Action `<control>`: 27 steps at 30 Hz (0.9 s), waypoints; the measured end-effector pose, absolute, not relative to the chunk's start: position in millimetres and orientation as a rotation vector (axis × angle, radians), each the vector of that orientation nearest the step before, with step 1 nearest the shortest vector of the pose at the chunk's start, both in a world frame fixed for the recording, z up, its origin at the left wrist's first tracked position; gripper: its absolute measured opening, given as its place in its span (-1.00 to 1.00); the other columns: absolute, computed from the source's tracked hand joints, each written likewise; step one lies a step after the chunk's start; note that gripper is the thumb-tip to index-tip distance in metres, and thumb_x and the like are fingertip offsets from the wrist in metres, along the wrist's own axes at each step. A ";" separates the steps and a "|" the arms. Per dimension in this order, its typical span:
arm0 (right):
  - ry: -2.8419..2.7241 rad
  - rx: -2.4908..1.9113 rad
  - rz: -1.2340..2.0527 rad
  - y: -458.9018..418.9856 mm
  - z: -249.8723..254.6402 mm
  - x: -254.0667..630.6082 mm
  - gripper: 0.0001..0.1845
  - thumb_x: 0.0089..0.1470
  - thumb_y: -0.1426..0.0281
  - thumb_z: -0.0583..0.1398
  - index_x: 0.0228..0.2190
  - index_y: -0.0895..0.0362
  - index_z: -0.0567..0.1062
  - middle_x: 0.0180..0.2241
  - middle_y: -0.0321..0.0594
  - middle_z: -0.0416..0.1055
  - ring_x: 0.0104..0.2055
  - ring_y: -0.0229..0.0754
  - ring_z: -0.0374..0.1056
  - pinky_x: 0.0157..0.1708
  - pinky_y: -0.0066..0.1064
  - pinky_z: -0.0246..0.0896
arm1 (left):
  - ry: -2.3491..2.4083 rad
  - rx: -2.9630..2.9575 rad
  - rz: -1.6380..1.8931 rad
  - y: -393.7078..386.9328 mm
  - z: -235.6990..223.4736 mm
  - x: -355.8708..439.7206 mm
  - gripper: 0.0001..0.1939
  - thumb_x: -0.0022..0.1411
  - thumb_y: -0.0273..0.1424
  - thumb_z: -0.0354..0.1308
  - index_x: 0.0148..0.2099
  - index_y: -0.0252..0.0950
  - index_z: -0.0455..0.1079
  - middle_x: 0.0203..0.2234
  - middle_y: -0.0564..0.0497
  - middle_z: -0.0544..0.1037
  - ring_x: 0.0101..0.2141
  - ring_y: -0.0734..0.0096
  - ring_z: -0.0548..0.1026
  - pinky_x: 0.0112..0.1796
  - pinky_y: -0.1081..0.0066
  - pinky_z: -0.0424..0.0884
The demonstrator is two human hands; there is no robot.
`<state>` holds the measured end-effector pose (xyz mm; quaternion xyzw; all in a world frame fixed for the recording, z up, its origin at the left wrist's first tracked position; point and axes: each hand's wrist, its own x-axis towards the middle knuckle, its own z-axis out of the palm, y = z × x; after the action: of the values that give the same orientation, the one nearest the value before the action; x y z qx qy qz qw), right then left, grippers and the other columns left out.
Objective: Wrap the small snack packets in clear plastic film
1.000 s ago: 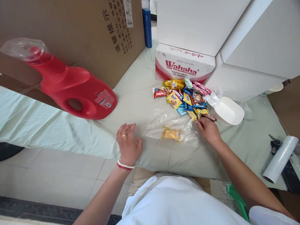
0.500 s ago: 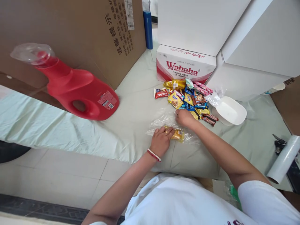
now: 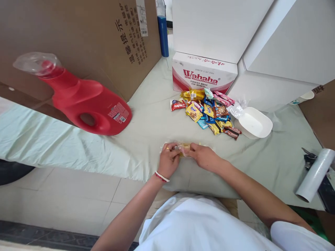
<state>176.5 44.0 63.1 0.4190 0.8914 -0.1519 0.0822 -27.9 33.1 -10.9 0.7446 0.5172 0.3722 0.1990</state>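
Observation:
Between my hands, near the front edge of the covered surface, lies a yellow-wrapped snack packet (image 3: 186, 150) with clear plastic film around it. My left hand (image 3: 169, 160) grips its left end, fingers curled over the film. Closed on the right end is my right hand (image 3: 205, 157), its thumb and fingers pinching film and packet together. The fingers partly cover the packet. Beyond them sits a pile of small wrapped snacks (image 3: 209, 111) in yellow, blue, red, brown and pink.
A white bowl (image 3: 267, 124) stands right of the pile, with crumpled clear plastic (image 3: 236, 109) beside it. Behind is a Wahaha carton (image 3: 204, 75). A large red jug (image 3: 91, 104) stands left, against a brown carton (image 3: 99, 42). A film roll (image 3: 314, 177) and scissors (image 3: 309, 155) lie at right.
My right hand has come back from the film's far edge to the packet, and the film is now folded over it. My left hand has shifted slightly left.

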 end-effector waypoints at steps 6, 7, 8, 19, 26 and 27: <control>2.695 1.316 -0.393 34.8 58.6 163.1 -0.49 0.35 0.48 0.05 0.26 -0.08 0.37 -0.09 -0.05 0.35 -0.13 -0.05 0.31 -0.25 -0.34 0.12 | 2.029 1.391 1.345 59.6 -4.3 -47.9 -0.80 0.29 -0.37 -0.01 -0.12 -0.26 0.40 -0.10 -0.15 0.51 -0.02 0.15 0.44 0.07 0.08 0.35; 2.703 1.328 -0.385 34.1 57.8 162.3 -0.49 0.34 0.48 0.06 0.25 -0.06 0.37 -0.09 -0.03 0.35 -0.12 -0.03 0.30 -0.23 -0.33 0.13 | 2.081 1.444 1.230 65.3 0.1 -47.6 -0.75 0.29 -0.29 0.03 -0.07 -0.28 0.40 -0.02 -0.21 0.49 0.07 0.07 0.40 0.14 0.02 0.30; 2.712 1.346 -0.384 33.8 56.7 162.3 -0.48 0.33 0.49 0.06 0.25 -0.06 0.38 -0.09 -0.03 0.34 -0.10 -0.01 0.29 -0.22 -0.32 0.15 | 2.091 1.543 1.075 69.3 4.7 -47.5 -0.70 0.27 -0.23 0.08 -0.04 -0.29 0.41 0.06 -0.25 0.47 0.16 -0.01 0.34 0.19 -0.05 0.23; 2.895 1.458 -0.795 26.4 30.3 177.4 -0.46 0.18 0.61 0.09 0.15 0.07 0.49 -0.11 -0.05 0.32 -0.10 -0.06 0.23 -0.09 -0.25 0.24 | 1.573 1.505 0.715 38.0 45.5 -32.7 -0.78 0.27 -0.20 0.13 -0.26 -0.23 0.46 -0.51 0.10 0.49 -0.49 0.41 0.44 -0.40 0.43 0.36; 3.017 1.813 -1.169 19.4 23.6 214.8 -0.61 0.26 0.50 0.06 0.03 0.06 0.54 0.00 -0.08 0.44 0.06 -0.06 0.34 0.10 -0.18 0.31 | 1.623 2.187 0.429 30.4 39.9 29.2 -0.67 0.41 -0.42 -0.03 0.04 -0.23 0.52 -0.14 -0.15 0.50 -0.07 0.17 0.44 -0.13 0.26 0.44; 2.902 2.093 -1.038 19.6 23.3 221.1 -0.63 0.30 0.43 0.07 0.05 0.06 0.53 -0.01 -0.06 0.45 0.06 -0.02 0.33 0.10 -0.13 0.30 | 1.671 2.235 0.366 29.1 39.8 30.9 -0.66 0.42 -0.40 -0.03 0.09 -0.21 0.51 -0.13 -0.16 0.49 -0.07 0.15 0.43 -0.15 0.25 0.44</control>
<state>221.1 19.6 23.3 0.5380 0.7459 -0.2669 -0.2880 30.9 29.1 39.8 0.7834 0.5858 0.1285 0.1629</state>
